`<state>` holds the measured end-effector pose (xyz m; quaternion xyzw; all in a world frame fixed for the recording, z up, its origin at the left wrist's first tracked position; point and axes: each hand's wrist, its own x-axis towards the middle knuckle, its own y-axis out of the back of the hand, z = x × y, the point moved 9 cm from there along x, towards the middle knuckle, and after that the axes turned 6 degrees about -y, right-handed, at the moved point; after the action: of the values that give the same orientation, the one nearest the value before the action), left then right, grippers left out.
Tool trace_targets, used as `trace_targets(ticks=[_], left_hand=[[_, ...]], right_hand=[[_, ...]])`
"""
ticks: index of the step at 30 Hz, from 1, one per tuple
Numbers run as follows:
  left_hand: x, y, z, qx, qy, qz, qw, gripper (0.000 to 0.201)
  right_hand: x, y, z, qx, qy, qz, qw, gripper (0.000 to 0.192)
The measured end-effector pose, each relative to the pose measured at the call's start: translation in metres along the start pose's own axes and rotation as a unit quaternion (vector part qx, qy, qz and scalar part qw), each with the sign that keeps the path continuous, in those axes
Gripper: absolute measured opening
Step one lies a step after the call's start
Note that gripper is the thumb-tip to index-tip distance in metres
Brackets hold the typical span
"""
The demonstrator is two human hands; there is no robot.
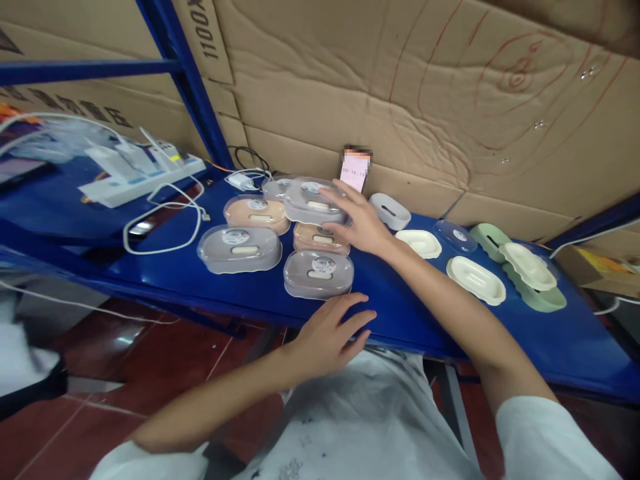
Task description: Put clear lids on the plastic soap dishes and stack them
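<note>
My right hand point(357, 223) reaches across the blue shelf point(430, 320) and grips a grey lidded soap box point(313, 202), which sits on top of an orange soap box point(320, 238). My left hand point(330, 333) rests flat on the shelf's front edge, fingers spread, just below another grey lidded box point(319, 274). Further grey point(239, 249) and orange point(256, 213) lidded boxes lie to the left. On the right lie loose parts: white trays point(475, 280), a clear lid point(455, 235), a white base point(390, 210) and green bases point(537, 297).
A phone point(354, 172) showing a timer leans against the cardboard wall behind the boxes. A power strip point(140, 183) with chargers and white cables point(160, 227) lies at the left. A blue upright post point(193, 87) stands behind. Red floor tiles show below the shelf.
</note>
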<state>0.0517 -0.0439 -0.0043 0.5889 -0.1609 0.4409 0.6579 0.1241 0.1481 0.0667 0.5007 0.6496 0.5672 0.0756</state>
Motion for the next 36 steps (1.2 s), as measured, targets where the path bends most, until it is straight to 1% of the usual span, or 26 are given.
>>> trace_targets(ticks=[2,4,6,8,10,11,12,14,16,18,20,23,24,25,26,27,28,29,30,31,32,33,34,36], left_hand=[[0.001,0.000,0.001,0.001,-0.002,0.002,1.000,0.027],[0.001,-0.001,-0.001,0.004,0.006,0.000,1.000,0.025],[0.002,-0.003,-0.003,0.008,0.020,-0.009,1.000,0.022],[0.003,-0.003,-0.005,0.011,0.026,-0.014,1.000,0.020],[0.004,-0.003,-0.005,0.011,0.031,-0.014,0.999,0.020],[0.004,-0.003,-0.006,0.012,0.036,-0.014,0.999,0.020],[0.004,-0.003,-0.007,0.015,0.040,-0.014,0.999,0.020],[0.004,-0.004,-0.008,0.024,0.045,-0.017,0.999,0.020],[0.004,-0.007,-0.007,0.036,0.040,-0.023,0.998,0.021],[0.004,-0.010,-0.006,0.045,0.025,-0.036,0.998,0.024],[0.004,-0.014,-0.003,0.052,0.006,-0.053,0.997,0.029],[0.003,-0.017,0.001,0.068,-0.020,-0.082,0.994,0.040],[0.003,-0.018,0.002,0.074,-0.026,-0.095,0.992,0.044],[0.003,-0.020,0.003,0.079,-0.030,-0.110,0.990,0.047],[0.002,-0.023,0.003,0.084,-0.034,-0.126,0.988,0.049],[0.001,-0.026,0.003,0.089,-0.036,-0.139,0.986,0.051],[0.001,-0.028,0.003,0.095,-0.037,-0.151,0.983,0.052],[0.001,-0.031,0.003,0.102,-0.040,-0.160,0.981,0.054],[0.000,-0.033,0.004,0.110,-0.044,-0.168,0.979,0.056],[0.000,-0.035,0.004,0.118,-0.048,-0.174,0.976,0.058],[0.000,-0.036,0.005,0.125,-0.053,-0.180,0.974,0.060],[0.000,-0.038,0.005,0.131,-0.057,-0.185,0.972,0.061],[0.000,-0.039,0.006,0.136,-0.060,-0.189,0.971,0.062],[-0.001,-0.040,0.006,0.141,-0.062,-0.196,0.968,0.063]], right_hand=[[0.020,-0.026,-0.003,0.003,0.017,-0.033,0.999,0.068],[0.028,-0.042,-0.006,-0.004,0.013,-0.060,0.998,0.072],[0.026,-0.042,-0.007,-0.022,-0.010,-0.069,0.997,0.080],[0.011,-0.024,-0.009,-0.053,-0.023,-0.059,0.997,0.082],[-0.017,0.004,-0.007,-0.089,-0.029,-0.032,0.995,0.073],[-0.035,0.019,-0.002,-0.108,-0.040,-0.019,0.993,0.067],[-0.055,0.033,0.007,-0.128,-0.063,-0.011,0.990,0.063],[-0.101,0.054,0.033,-0.180,-0.142,-0.008,0.973,0.059],[-0.146,0.063,0.055,-0.228,-0.203,-0.031,0.952,0.059],[-0.182,0.062,0.062,-0.241,-0.224,-0.058,0.943,0.059],[-0.205,0.058,0.051,-0.215,-0.213,-0.070,0.951,0.056],[-0.225,0.058,0.015,-0.122,-0.159,-0.081,0.976,0.053],[-0.232,0.062,0.005,-0.098,-0.145,-0.074,0.982,0.054],[-0.240,0.070,0.001,-0.088,-0.142,-0.053,0.984,0.055],[-0.249,0.081,0.004,-0.096,-0.154,-0.019,0.983,0.055],[-0.262,0.094,0.013,-0.123,-0.179,0.022,0.976,0.054],[-0.276,0.108,0.027,-0.163,-0.215,0.063,0.961,0.054],[-0.292,0.120,0.044,-0.205,-0.255,0.093,0.940,0.054],[-0.308,0.129,0.061,-0.243,-0.294,0.108,0.918,0.055],[-0.323,0.134,0.078,-0.268,-0.326,0.111,0.900,0.056],[-0.335,0.136,0.093,-0.280,-0.348,0.105,0.888,0.057],[-0.343,0.136,0.103,-0.280,-0.358,0.096,0.885,0.056],[-0.347,0.135,0.109,-0.273,-0.356,0.085,0.890,0.054],[-0.343,0.132,0.109,-0.267,-0.331,0.070,0.902,0.048]])
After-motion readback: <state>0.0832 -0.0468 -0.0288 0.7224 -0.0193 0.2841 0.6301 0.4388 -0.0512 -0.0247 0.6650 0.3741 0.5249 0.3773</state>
